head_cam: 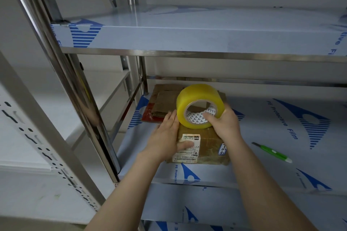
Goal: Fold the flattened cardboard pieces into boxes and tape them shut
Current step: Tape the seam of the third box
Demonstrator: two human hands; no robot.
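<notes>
A small brown cardboard box (208, 148) with a white shipping label lies on the lower shelf. My left hand (167, 137) rests flat against its left side, fingers straight and thumb on the label. My right hand (225, 124) grips a big roll of yellowish tape (197, 107), thumb inside the core, holding the roll on edge over the box's far end. Behind it lies a pile of flattened cardboard pieces (163, 101).
The steel shelf (272, 170) is covered in white film with blue print. A green utility knife (272, 153) lies to the right of the box. Another shelf (187, 39) hangs close overhead, and a steel post (62, 73) stands at the left.
</notes>
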